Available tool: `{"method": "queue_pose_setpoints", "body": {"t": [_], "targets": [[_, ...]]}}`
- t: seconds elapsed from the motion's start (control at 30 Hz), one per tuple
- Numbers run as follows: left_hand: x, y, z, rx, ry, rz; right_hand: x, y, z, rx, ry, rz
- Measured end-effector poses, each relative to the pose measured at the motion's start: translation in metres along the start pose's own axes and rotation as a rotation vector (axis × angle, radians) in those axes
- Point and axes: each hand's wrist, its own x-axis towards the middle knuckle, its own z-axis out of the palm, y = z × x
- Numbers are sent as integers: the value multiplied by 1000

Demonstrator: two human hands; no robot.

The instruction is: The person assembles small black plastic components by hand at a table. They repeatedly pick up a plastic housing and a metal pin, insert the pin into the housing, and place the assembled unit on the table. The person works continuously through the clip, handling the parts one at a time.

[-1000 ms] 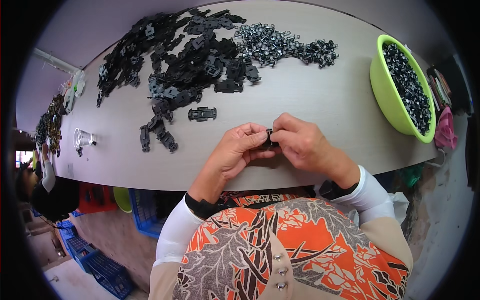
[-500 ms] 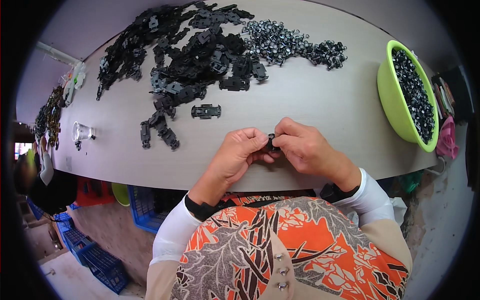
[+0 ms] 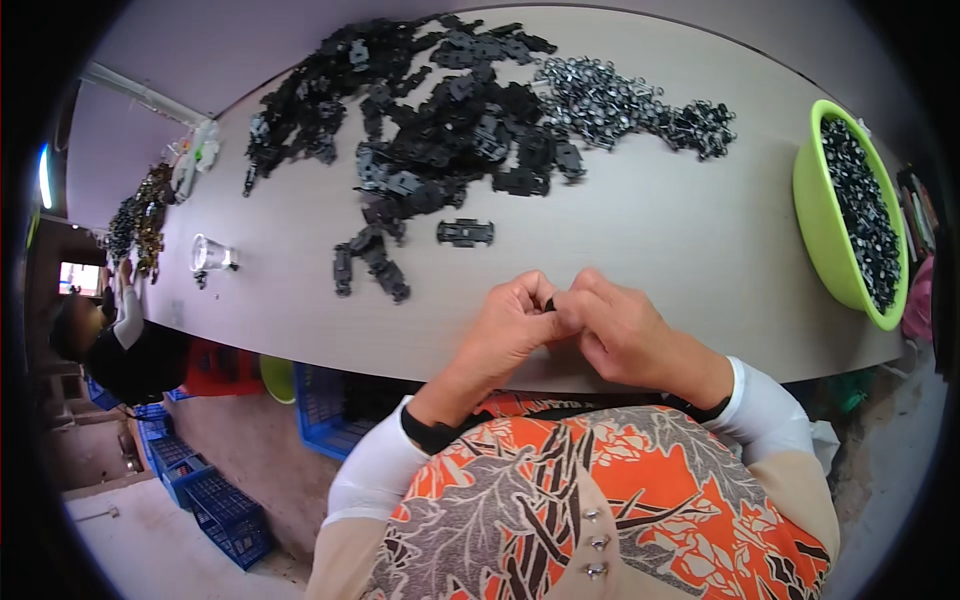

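Observation:
Close together over the near edge of the table, my left hand and my right hand are pinched around a small black part. Only a dark bit of it shows between the fingertips; the rest is hidden. Just beyond my hands, a single black toy-car chassis lies flat. Farther off is a heap of black and dark grey chassis, with a few strewn toward me on the left. To the right of the heap lies a pile of small wheel-and-axle pieces, shiny and black.
A lime-green basin full of small wheel pieces stands at the table's right end. On the left are a clear plastic cup and another person beside more piles. Blue crates sit on the floor below.
The view has shifted, so the table's contents appear farther right. My hands have drawn closer together, and the small black part is now more covered by my fingers.

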Motion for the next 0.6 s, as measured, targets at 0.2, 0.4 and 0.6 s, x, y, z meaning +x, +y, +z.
{"method": "queue_pose_setpoints", "body": {"t": [0.2, 0.4, 0.6], "targets": [[-45, 9, -23, 129, 275, 151, 18, 7, -11, 227, -81, 38], [-153, 22, -76, 408, 620, 129, 23, 88, -48, -112, 163, 210], [-210, -3, -135, 963, 1028, -38, 54, 126, -55, -300, 390, 266]]}}
